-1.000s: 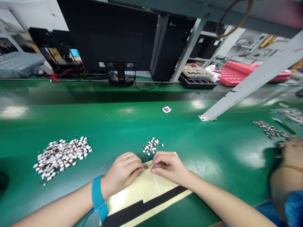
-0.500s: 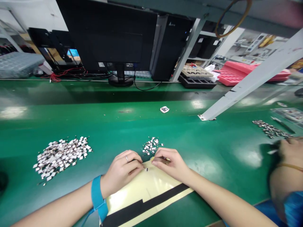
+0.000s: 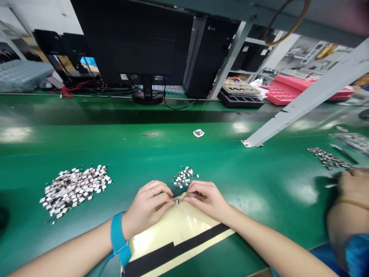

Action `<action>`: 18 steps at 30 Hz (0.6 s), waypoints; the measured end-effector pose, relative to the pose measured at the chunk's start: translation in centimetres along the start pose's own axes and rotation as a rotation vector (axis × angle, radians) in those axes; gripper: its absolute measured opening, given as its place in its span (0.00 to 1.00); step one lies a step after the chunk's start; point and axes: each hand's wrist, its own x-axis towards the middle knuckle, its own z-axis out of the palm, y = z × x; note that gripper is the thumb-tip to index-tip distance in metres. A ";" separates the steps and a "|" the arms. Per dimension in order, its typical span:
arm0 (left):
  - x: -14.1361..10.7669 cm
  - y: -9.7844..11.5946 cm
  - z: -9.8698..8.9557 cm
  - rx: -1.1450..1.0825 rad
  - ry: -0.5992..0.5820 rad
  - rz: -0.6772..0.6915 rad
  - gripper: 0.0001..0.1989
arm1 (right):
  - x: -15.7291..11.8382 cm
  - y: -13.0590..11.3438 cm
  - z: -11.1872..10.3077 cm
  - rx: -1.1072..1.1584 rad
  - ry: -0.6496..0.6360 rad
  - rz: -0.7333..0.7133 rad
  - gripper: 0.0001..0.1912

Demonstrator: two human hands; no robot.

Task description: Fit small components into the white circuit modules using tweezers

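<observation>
My left hand (image 3: 152, 202), with a ring and a blue wrist strap, pinches a small white-and-dark electronic part (image 3: 177, 202) at its fingertips. Close beside it, my right hand (image 3: 206, 198) is closed, thumb against fingers. A thin dark strip shows within that grip, and a bit of yellow (image 3: 183, 195) shows at its fingertips; I cannot make out what the hand holds. Beneath both hands lies a pale yellow sheet (image 3: 161, 231) with a black strip (image 3: 198, 240) across its near side. Just beyond the fingertips is a small cluster of similar parts (image 3: 183, 177).
A large heap of such parts (image 3: 76, 188) lies to the left on the green bench. Toward the right rises a slanted white post (image 3: 300, 104). Another person's hand (image 3: 353, 188) is at the right edge, near a dark pile (image 3: 327, 157). A monitor (image 3: 138, 42) stands behind.
The small part at my left fingertips has shifted slightly up and left, nearer the sheet's far edge. My right hand has hardly moved.
</observation>
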 end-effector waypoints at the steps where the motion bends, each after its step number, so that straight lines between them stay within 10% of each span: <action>1: 0.0 0.0 0.0 0.000 0.000 0.000 0.04 | 0.0 0.0 0.0 -0.004 0.000 0.000 0.15; 18: 0.1 -0.2 0.3 0.028 0.043 0.020 0.02 | -0.2 0.2 0.0 -0.041 -0.028 0.012 0.13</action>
